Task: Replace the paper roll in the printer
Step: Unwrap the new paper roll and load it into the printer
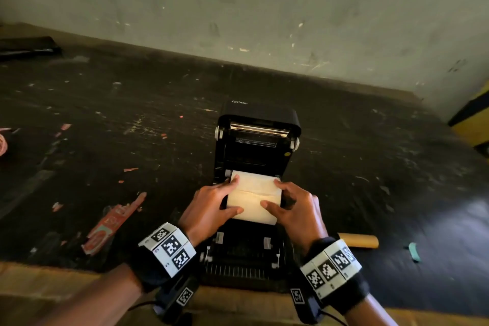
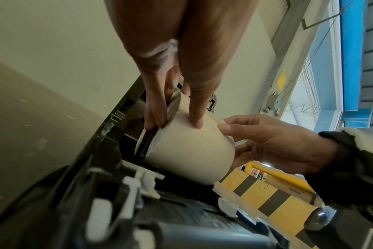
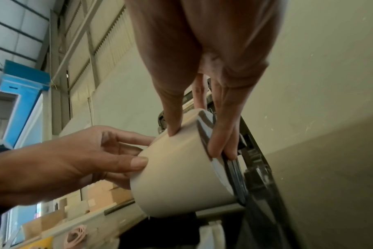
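Both hands, left hand (image 1: 209, 202) and right hand (image 1: 293, 206), grip the paper roll (image 1: 254, 200) by its ends, seating it in the open printer (image 1: 258, 145) bay (between the holders). Next, I judge: release, then close the lid.

Head cam looks forward and down from above at my black open-lidded printer (image 1: 255, 167) on the dark table (image 1: 105, 127). Both wrist cams sit close under my palms, facing along my fingers. All three share the cream paper roll (image 1: 255, 197).
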`<state>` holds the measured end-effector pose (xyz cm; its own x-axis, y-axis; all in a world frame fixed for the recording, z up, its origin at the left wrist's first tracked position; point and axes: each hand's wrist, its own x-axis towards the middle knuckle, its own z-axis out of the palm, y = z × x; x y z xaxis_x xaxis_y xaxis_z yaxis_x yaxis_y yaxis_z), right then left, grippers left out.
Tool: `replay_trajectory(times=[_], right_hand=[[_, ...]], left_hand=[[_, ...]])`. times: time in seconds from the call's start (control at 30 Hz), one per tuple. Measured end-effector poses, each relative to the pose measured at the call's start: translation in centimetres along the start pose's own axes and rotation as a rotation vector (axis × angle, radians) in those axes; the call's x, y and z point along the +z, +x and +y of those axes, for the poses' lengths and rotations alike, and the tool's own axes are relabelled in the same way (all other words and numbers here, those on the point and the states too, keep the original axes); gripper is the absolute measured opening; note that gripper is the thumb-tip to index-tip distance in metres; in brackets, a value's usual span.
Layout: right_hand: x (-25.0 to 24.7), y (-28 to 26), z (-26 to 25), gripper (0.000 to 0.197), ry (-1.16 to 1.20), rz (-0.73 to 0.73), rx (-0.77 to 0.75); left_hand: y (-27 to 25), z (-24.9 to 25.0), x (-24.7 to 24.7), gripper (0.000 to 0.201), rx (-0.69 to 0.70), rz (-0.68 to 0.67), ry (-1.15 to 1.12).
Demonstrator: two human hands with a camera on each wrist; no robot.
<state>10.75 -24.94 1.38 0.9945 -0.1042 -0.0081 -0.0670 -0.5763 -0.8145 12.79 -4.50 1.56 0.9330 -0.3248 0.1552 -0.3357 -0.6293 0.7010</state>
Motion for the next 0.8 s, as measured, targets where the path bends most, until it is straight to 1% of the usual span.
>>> replay_trajectory(times=[0.07,0.1,0.23,0.37,0.5,0.8], right_hand=[[0.4,0.2,0.6,0.082,-0.031,-0.002,0.012],[0.8,0.4,0.9,0.082,-0.047,-0.012,0.014],[1.2,0.2,0.8,0.065,-0.082,-0.043,0.029],[1.3,0.3,0.8,0.059,-0.101,-0.028,0.01],[1.5,0.3,1.1,0.057,-0.041,0.008,-0.001],[1.4,0.3,1.6,0.057,0.079,0.013,0.007]], left_hand=[[0.0,-0.3,0.3,0.072,-0.017,-0.008,-0.003],[-0.1,-0.5,0.4,0.072,-0.032,-0.015,0.001],[-0.5,-1.3,0.9,0.072,-0.053,-0.056,0.031],[-0.3,-1.7,1.0,0.071,-0.055,-0.061,0.055],[0.1,-1.6,0.9,0.07,-0.07,-0.043,0.047],[0.0,-0.9,0.9,0.07,-0.067,0.0,0.029]])
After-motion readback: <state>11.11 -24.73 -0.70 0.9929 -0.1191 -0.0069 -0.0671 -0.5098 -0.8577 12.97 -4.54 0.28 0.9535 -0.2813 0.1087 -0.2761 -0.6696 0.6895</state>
